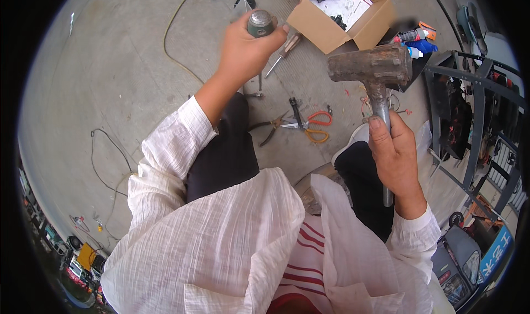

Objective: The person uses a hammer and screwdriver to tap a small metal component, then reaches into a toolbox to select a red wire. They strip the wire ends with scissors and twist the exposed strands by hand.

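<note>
My left hand (241, 51), stretched out over the concrete floor, is closed around a tool with a dark green handle and a round metal cap (260, 20). The cap faces up and the tool's lower part is hidden, so its kind does not show. In my right hand (398, 156) is a rusty hammer (370, 65), gripped by its grey metal handle, head raised. Beside my left hand a screwdriver (285, 50) lies on the floor. Between my knees and the box lie pliers (271, 128) and scissors (318, 134) with red and orange handles.
An open cardboard box (316, 31) holding dark parts stands ahead. Bottles and a blue item (422, 46) lie right of it. A dark metal frame (476, 115) stands at the right. A yellowish hose (165, 38) and a thin black cable (118, 148) run across the floor at left.
</note>
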Tool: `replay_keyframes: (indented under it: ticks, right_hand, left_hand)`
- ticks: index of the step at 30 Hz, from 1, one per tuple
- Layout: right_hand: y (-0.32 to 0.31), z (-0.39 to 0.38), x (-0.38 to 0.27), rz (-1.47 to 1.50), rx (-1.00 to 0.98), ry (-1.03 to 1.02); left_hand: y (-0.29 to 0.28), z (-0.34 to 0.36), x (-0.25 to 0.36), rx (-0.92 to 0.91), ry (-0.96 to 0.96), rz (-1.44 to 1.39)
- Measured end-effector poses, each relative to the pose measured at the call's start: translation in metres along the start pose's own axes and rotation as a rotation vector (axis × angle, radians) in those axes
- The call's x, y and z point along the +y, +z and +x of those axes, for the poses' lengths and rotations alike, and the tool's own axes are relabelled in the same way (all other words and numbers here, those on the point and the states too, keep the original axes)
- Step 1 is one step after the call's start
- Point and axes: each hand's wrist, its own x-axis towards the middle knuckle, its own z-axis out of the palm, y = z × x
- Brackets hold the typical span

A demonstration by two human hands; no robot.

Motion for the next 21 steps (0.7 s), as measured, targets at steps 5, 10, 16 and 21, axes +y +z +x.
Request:
replay_keyframes:
  ticks: [5, 10, 16, 21]
  right_hand:
    - [-0.002, 0.002, 0.008, 0.011, 0.014, -0.028]
    - [-0.002, 0.000, 0.016, 0.034, 0.011, -0.005]
    - [-0.002, -0.003, 0.025, 0.056, 0.008, 0.021]
    - [-0.004, -0.005, 0.032, 0.073, 0.014, 0.047]
  left_hand:
    - [0.006, 0.002, -0.004, -0.034, -0.005, 0.015]
    - [0.015, 0.002, 0.002, -0.100, -0.112, -0.010]
    - [0.026, 0.003, -0.005, -0.114, -0.053, 0.027]
    - [0.036, 0.004, -0.003, -0.141, -0.031, 0.081]
